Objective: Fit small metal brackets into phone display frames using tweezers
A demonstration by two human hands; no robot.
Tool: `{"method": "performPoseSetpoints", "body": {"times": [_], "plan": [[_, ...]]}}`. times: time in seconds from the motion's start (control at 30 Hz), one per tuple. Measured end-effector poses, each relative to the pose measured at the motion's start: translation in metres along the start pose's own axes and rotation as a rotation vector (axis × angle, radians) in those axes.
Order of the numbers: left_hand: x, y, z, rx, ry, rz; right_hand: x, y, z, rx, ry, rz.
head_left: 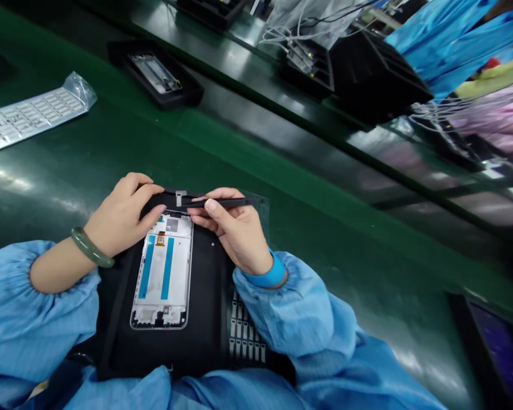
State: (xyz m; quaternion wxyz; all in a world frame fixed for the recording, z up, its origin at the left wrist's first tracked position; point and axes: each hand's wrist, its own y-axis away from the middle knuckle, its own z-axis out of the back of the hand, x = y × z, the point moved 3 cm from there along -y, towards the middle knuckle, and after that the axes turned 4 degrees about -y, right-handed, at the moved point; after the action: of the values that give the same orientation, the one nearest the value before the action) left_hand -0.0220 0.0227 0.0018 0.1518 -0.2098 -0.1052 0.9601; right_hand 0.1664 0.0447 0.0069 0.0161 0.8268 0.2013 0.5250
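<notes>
A white phone frame point(179, 279) with two blue strips lies face up in a black tray point(209, 273). My right hand point(241, 228) pinches a pair of black tweezers point(226, 202), their tips pointing left over the frame's top edge. By the tips is a small pale tab-like piece point(180, 197); whether the tweezers grip it I cannot tell. My left hand point(126, 213) rests at the tray's upper left, thumb by the frame's top corner and fingers apart from it. A small orange flex part point(160, 239) shows on the frame's upper half.
Under my right sleeve lies a sheet of small pale labels point(245, 336). A bagged label sheet point(34, 117) is at the left. Another phone frame point(156, 73) sits in a black tray point(188, 94) farther back. Black bins point(376, 74) and cables stand beyond, near people in coloured sleeves.
</notes>
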Motion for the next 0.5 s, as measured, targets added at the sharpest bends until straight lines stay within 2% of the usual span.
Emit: {"method": "performPoseSetpoints", "body": {"times": [0.1,0.27,0.37,0.5], "plan": [[-0.001,0.001,-0.001,-0.034,0.02,0.033,-0.002,-0.003,0.002,-0.058,0.034,0.065],[0.0,0.002,-0.003,-0.074,0.041,0.047,-0.005,-0.007,0.001,-0.118,0.048,0.083],[-0.003,0.003,-0.002,-0.116,0.071,0.013,-0.006,-0.005,-0.001,-0.136,0.043,0.123],[-0.011,0.004,0.0,-0.119,0.253,-0.007,-0.008,-0.003,-0.005,-0.104,0.053,0.139]]}}
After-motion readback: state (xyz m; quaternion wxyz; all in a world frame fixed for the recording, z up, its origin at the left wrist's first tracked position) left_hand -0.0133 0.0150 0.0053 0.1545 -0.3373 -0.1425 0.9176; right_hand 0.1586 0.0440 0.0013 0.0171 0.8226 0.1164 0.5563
